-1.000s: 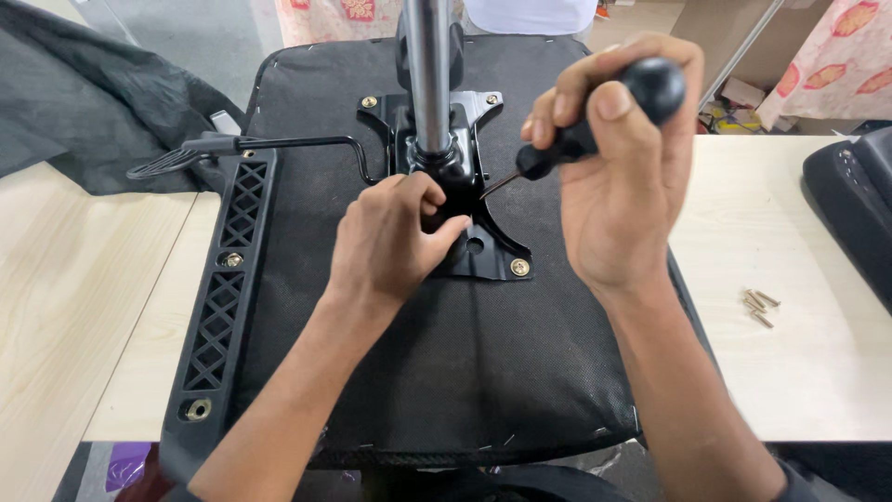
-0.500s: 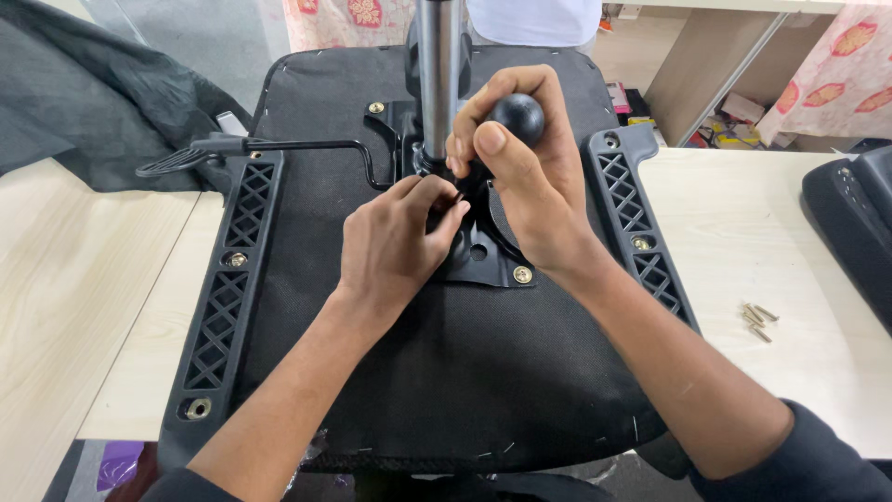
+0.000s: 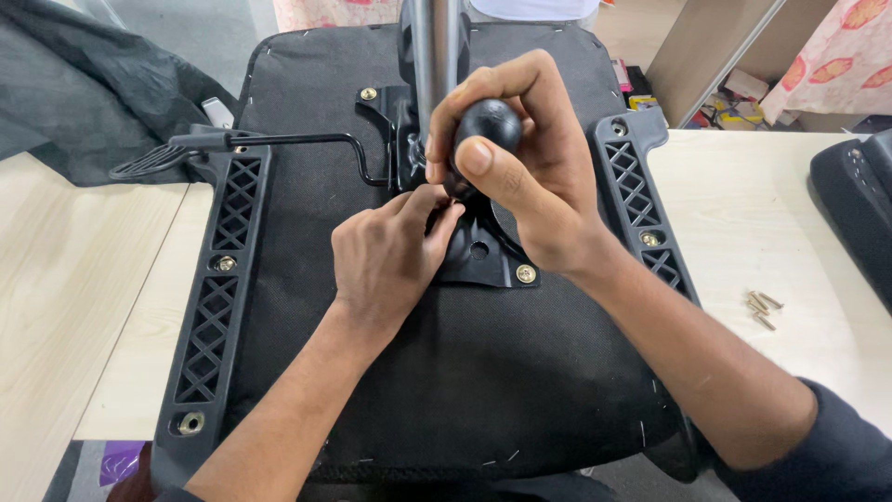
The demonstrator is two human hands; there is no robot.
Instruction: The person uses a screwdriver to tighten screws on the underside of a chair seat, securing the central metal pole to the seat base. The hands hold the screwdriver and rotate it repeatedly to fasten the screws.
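— What are the hands doing?
— The right hand (image 3: pixel 530 167) is closed round a black screwdriver handle (image 3: pixel 488 125), held upright over the metal plate (image 3: pixel 483 256) at the middle of the upturned chair seat (image 3: pixel 446 372); the left hand (image 3: pixel 386 260) has its fingertips pinched together at the plate's left edge, though what they pinch is hidden
— Anything loose?
— Screws (image 3: pixel 762 307) lie near the table's (image 3: pixel 771 214) right edge

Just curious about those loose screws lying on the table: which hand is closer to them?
The right hand. It grips a black screwdriver handle over the chair's metal plate, on the side toward the screws. The left hand rests on the plate's far side.
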